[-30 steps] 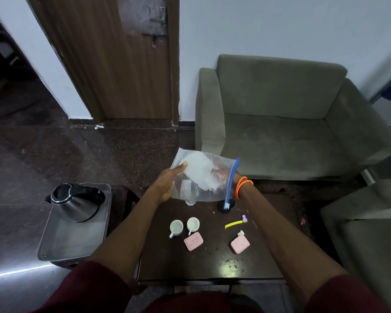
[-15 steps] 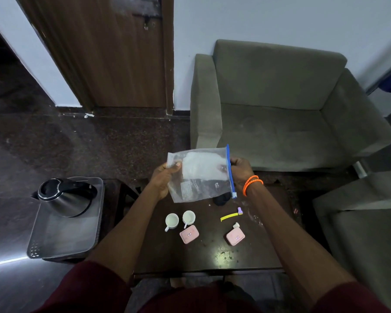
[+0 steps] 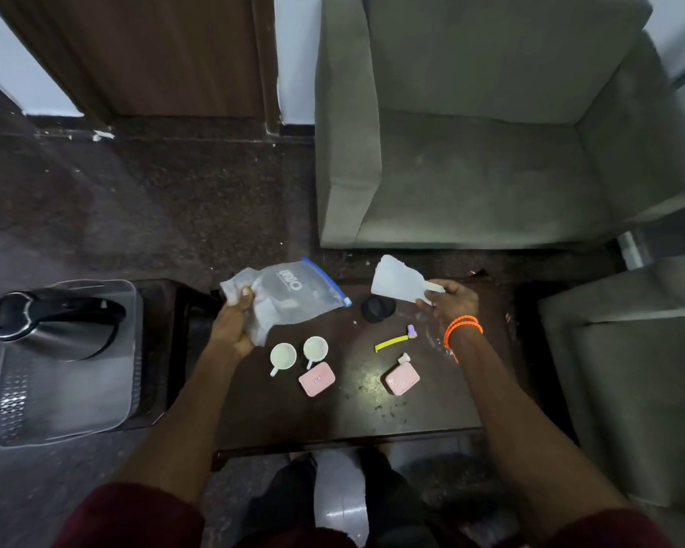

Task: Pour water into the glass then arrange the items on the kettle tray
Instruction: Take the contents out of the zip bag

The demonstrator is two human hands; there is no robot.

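Grey armchair stands behind the bench, a second grey seat to the armchair's near right. Brown wooden door left of the armchair, white wall between them. Dark speckled floor in front of the door.

a steel kettle with a black lid and handle lies toward the far end of a clear plastic kettle tray, whose near part is bare and patterned with dots at the left. on the dark table, two small white cups stand upright side by side, open mouths up. just in front of them lies a pink box; a second pink box lies further right.
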